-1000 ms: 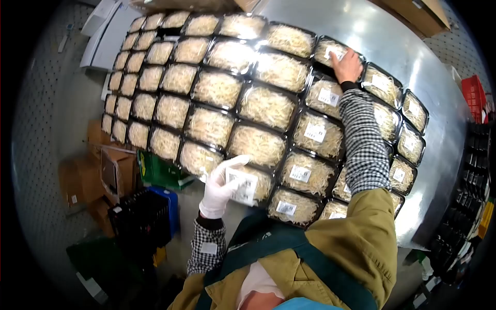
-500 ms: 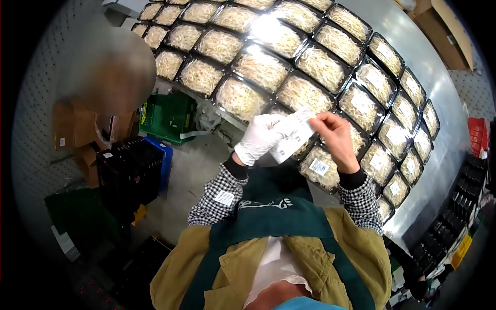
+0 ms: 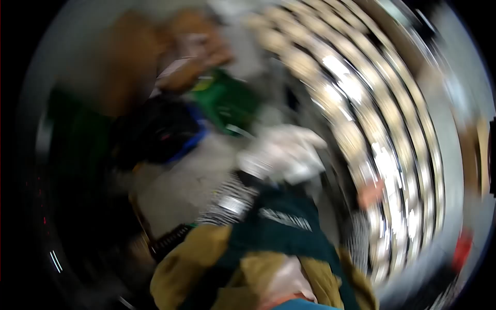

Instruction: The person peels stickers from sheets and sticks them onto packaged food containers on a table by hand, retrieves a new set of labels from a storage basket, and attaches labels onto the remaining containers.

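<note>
Motion blurs the whole view. My left hand [image 3: 281,150], in a white glove, is closed on a white label sheet [image 3: 307,168] in front of the apron. Bare and smeared, my right hand [image 3: 371,194] is over the near side of the packed trays [image 3: 385,103]; its fingers cannot be made out, nor whether it touches a tray. The trays stand in long rows on the metal table [image 3: 454,170], their pale contents streaked and shiny.
A green crate [image 3: 225,103] stands on the floor left of the table, beside black crates [image 3: 155,129] with a blue edge. Brown cardboard boxes [image 3: 194,46] are behind them. A red object [image 3: 462,250] lies at the lower right.
The view has swung round and blurred. My right hand has left the label sheet and moved right, to the trays. My left hand still has the sheet.
</note>
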### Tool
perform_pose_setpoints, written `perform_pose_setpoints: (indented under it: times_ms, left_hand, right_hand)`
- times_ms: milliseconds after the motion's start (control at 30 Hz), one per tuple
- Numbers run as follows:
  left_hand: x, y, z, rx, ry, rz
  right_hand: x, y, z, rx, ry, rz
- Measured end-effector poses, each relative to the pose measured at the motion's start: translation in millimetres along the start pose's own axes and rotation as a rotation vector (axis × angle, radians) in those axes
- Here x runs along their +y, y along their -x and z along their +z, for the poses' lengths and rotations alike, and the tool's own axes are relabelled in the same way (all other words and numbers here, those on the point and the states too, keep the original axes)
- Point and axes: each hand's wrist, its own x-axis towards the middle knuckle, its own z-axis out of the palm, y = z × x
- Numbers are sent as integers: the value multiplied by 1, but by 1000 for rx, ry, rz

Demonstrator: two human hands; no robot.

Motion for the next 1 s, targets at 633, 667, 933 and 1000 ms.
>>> perform_pose_setpoints:
  times_ms: [633, 667, 933, 1000]
  left_hand:
    - [-75, 114, -40, 1033, -566, 230]
    - [-73, 117, -41, 1030, -553, 234]
    - [-45, 130, -64, 828, 173, 330]
    - [-34, 127, -69, 684, 669, 304]
  right_hand:
    - [-353, 21, -103, -1265, -900, -379]
    - [-354, 21, -98, -1277, -931, -381]
    - [-383, 11, -74, -1199, -968, -375]
    - [-394, -2, -63, -1120, -979, -377]
